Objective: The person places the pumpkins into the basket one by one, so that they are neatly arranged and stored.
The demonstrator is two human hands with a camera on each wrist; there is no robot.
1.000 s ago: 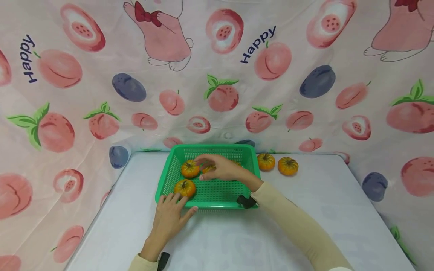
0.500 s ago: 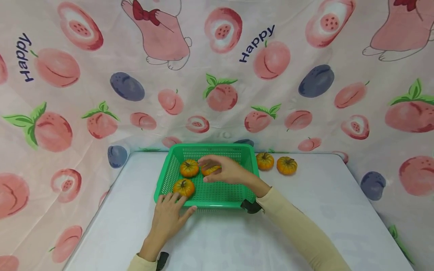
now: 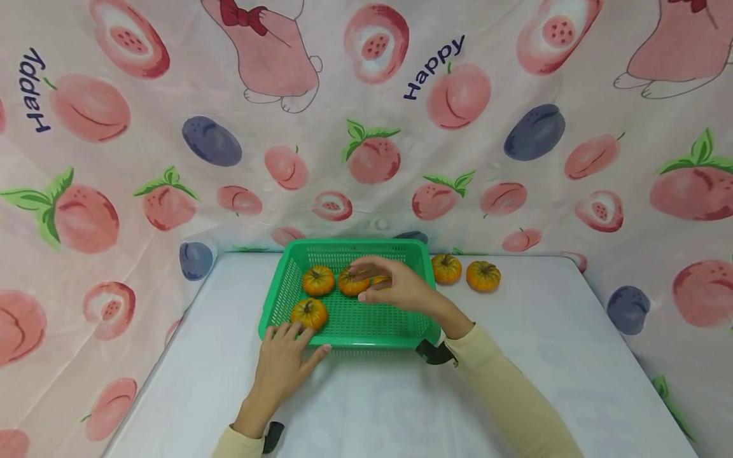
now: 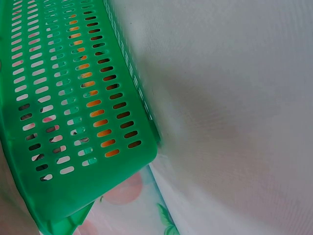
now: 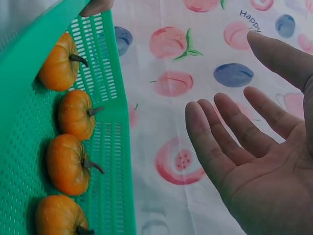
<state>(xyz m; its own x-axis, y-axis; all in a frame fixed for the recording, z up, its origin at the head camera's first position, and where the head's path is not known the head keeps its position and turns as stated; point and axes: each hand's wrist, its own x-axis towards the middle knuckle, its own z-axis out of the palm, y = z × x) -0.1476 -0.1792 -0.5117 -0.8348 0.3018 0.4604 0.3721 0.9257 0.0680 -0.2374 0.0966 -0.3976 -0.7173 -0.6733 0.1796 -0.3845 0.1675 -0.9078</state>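
Observation:
A green plastic basket [image 3: 366, 326] with slotted walls stands on the table, holding several small orange pumpkins. My left hand [image 3: 286, 362] rests on its front left rim, fingers over the edge beside the nearest pumpkin [image 3: 309, 313], thumb spread. Two more pumpkins, the back left one [image 3: 318, 280] and the one beside it [image 3: 350, 283], sit behind; another is partly hidden by my right hand [image 3: 395, 286]. That hand hovers over the basket with nothing in it. The right wrist view shows its palm and parted fingers [image 5: 239, 122]. In the left wrist view only the basket's wall [image 4: 98, 176] shows clearly.
Outside the basket, at its back right, lie two pumpkins: one close to the wall [image 3: 446, 269], the other farther right [image 3: 483, 276]. A white cloth covers the table [image 3: 366, 407]. Behind it hangs a pink fruit-print cloth [image 3: 326, 146].
My right hand has drawn back to the right above the basket, uncovering more of the second pumpkin in the back row. My left hand stays on the rim. The head view has shifted slightly.

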